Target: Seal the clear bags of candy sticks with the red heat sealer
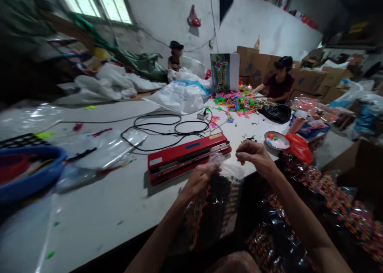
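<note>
My left hand (200,180) is closed on the gathered top of a clear plastic bag (220,199). Dark and bright-coloured items show through the bag, which hangs below the table edge in front of my knee. To the right of the bag's mouth, my right hand (257,158) has thumb and fingertips drawn together; whether anything thin is pinched there cannot be made out. Just beyond my left hand lies a long red heat sealer (179,158) on the white table (119,209), its black cord (167,135) looped behind it.
At left stands a blue basin (36,185) by loose clear plastic sheets. Colourful small pieces (236,103) are heaped at the back, where a co-worker (279,81) reaches in. Another person (175,57) sits farther back. A bowl (277,140) and filled bags (329,193) are at right.
</note>
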Action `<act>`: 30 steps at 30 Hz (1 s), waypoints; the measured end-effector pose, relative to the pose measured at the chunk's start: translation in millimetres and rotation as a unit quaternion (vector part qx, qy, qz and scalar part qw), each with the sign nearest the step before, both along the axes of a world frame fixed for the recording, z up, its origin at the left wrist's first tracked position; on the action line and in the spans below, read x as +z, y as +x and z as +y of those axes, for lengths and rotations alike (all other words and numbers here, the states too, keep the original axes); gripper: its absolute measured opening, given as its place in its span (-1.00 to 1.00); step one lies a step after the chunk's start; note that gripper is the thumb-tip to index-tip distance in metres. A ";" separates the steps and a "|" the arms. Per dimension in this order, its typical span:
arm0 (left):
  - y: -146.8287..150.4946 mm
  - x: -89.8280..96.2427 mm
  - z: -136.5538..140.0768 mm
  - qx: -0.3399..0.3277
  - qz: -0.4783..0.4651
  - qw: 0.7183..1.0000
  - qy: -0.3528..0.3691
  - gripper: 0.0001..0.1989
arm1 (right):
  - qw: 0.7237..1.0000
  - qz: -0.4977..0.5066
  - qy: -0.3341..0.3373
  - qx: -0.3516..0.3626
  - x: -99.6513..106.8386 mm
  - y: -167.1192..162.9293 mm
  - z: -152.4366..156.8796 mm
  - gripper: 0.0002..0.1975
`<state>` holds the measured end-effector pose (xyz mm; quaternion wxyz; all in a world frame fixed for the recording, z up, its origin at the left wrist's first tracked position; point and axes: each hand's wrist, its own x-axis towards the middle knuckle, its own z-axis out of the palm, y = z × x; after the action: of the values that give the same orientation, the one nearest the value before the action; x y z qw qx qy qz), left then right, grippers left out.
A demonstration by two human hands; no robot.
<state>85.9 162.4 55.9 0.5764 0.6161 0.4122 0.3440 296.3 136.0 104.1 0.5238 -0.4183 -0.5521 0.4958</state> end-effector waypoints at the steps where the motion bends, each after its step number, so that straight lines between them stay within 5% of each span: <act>1: -13.7 -9.0 -1.7 0.009 -0.024 0.999 -0.031 -0.63 | 0.999 -0.020 0.013 0.043 -2.9 0.4 8.6 -0.66; 4: -43.8 -32.8 -5.6 0.012 -0.092 0.990 -0.102 -0.54 | 0.964 -0.164 0.023 0.207 -21.0 5.0 29.6 -0.40; 7: -60.3 -49.1 -5.4 0.059 -0.141 0.978 -0.140 -0.54 | 0.867 -0.326 -0.011 0.378 -49.5 5.3 42.1 -0.63; 11: -69.8 -64.0 2.2 0.077 -0.167 0.968 -0.169 -0.55 | 0.751 -0.570 0.007 0.334 -79.3 -3.3 46.5 -0.84; 13: -71.3 -72.1 8.3 0.067 -0.182 0.966 -0.174 -0.56 | 0.723 -0.612 0.020 0.320 -87.4 -6.8 48.3 -0.81; 16: -72.2 -85.8 18.4 0.068 -0.205 0.960 -0.180 -0.58 | 0.731 -0.612 0.006 0.301 -96.3 -3.2 58.9 -0.65; 18: -72.9 -94.7 25.5 0.092 -0.220 0.951 -0.194 -0.58 | 0.763 -0.596 -0.025 0.250 -103.1 5.6 72.4 -0.77; 20: -73.3 -103.6 33.7 0.135 -0.246 0.935 -0.215 -0.57 | 0.852 -0.485 -0.063 0.185 -111.8 14.9 87.5 -0.95; 22: -71.8 -113.2 43.3 0.182 -0.276 0.913 -0.239 -0.59 | 0.954 -0.270 -0.104 0.073 -124.3 18.9 99.7 -0.82; 23: -70.0 -118.3 48.5 0.203 -0.292 0.900 -0.253 -0.62 | 0.980 -0.154 -0.126 0.006 -132.6 17.6 103.6 -0.73; 25: -64.9 -129.1 58.6 0.234 -0.321 0.874 -0.279 -0.67 | 0.979 0.004 -0.181 -0.092 -153.4 8.5 107.4 -0.57; 30: -56.0 -154.6 71.2 0.253 -0.348 0.851 -0.303 -0.67 | 0.948 0.053 -0.308 -0.051 -212.7 -27.6 112.5 -0.53</act>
<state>30.0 233.6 -98.7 0.7333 0.1256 0.4100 0.5276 268.7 248.4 -108.7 0.4224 -0.5597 -0.3219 0.6362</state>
